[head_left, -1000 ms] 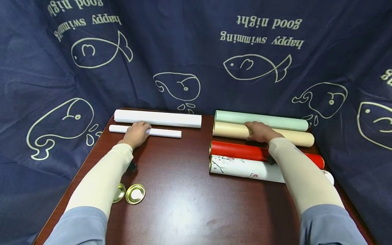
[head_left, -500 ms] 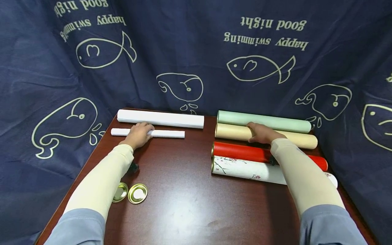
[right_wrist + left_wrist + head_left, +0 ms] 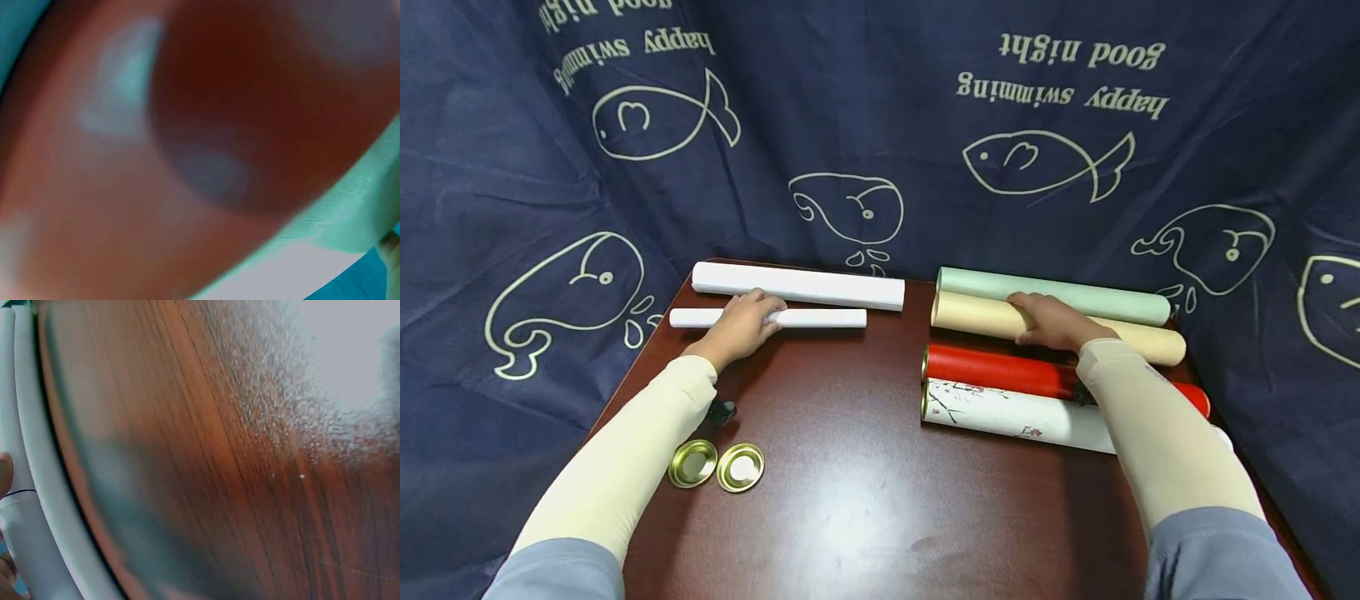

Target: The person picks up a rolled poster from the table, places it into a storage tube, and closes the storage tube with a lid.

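In the head view my left hand grips a thin white paper roll near its middle, level with the table and just in front of a thicker white roll. The left wrist view shows a fingertip against white rolls at its left edge. On the right, my right hand holds a cream cardboard tube from above, fingers curled over it. A pale green tube lies directly behind. The right wrist view is blurred; a fingertip shows at a pale tube's edge.
A red tube and a white blossom-patterned tube lie in front of the right hand, partly under the forearm. Two gold metal lids sit beside the left forearm. A dark blue curtain hangs behind the brown table.
The thin white roll has risen slightly in my left hand and looks larger. The cream tube's left end has tipped up a little. The head view has shifted slightly.
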Tool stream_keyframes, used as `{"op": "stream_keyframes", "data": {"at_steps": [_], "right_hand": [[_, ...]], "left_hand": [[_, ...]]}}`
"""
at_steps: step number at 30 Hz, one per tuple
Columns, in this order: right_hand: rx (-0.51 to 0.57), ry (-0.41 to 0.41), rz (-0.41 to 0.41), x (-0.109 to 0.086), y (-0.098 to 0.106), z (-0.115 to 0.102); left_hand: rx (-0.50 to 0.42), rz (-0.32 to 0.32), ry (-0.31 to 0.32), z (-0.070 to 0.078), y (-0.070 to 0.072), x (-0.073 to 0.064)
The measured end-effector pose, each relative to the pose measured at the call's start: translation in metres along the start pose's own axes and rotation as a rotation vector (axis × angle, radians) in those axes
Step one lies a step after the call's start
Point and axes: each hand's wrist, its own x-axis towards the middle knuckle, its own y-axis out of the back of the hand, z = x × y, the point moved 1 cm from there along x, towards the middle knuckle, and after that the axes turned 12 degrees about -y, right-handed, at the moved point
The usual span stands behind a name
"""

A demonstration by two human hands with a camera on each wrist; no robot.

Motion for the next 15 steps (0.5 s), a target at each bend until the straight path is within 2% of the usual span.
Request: {"op": "stream_keyframes", "data": {"at_steps": [6, 11, 15], "right_hand": [[-0.076, 0.064, 0.072, -0.002, 0.004, -0.001], [-0.135, 0.062, 0.13, -0.006, 0.014, -0.01], [-0.137, 0.084, 0.176, -0.011, 0.021, -0.018]], "left_hand": [[-0.016, 0.047, -0.04, 0.013, 0.008, -0.003], [-0.007, 0.101, -0.104, 0.019, 0.011, -0.006], [-0.026, 0.126, -0.119, 0.024, 0.015, -0.009]]}}
